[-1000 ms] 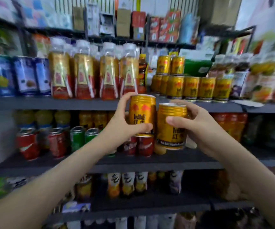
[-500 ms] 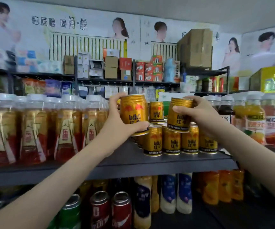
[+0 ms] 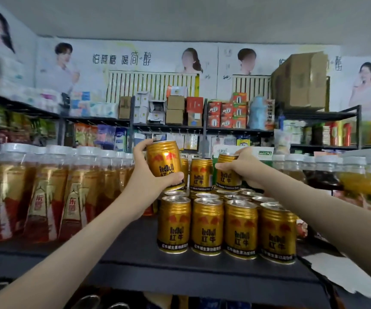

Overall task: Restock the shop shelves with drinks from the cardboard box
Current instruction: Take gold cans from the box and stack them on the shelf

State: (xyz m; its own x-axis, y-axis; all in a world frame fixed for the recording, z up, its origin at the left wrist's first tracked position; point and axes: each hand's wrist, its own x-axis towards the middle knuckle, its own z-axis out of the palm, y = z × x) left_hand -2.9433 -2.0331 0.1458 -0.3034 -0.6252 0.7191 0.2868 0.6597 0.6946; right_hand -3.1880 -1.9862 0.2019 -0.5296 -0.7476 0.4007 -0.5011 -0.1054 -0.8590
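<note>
Stands closer to the shelf (image 3: pixel 135 253) than half a second back, now looking down on the lids of the gold cans (image 3: pixel 207 226) at its front edge (amber bottles (image 3: pixel 46 192) toward the left end). Grips a tilted Red Bull can (image 3: pixel 163 162) in the left hand (image 3: pixel 145 186), fingers and thumb clamped round it, above the block's left side. Has lowered the right hand (image 3: pixel 247 168), fingers curled round a second can (image 3: pixel 228 178), level with the upper-tier can (image 3: pixel 201 175) beside it
</note>
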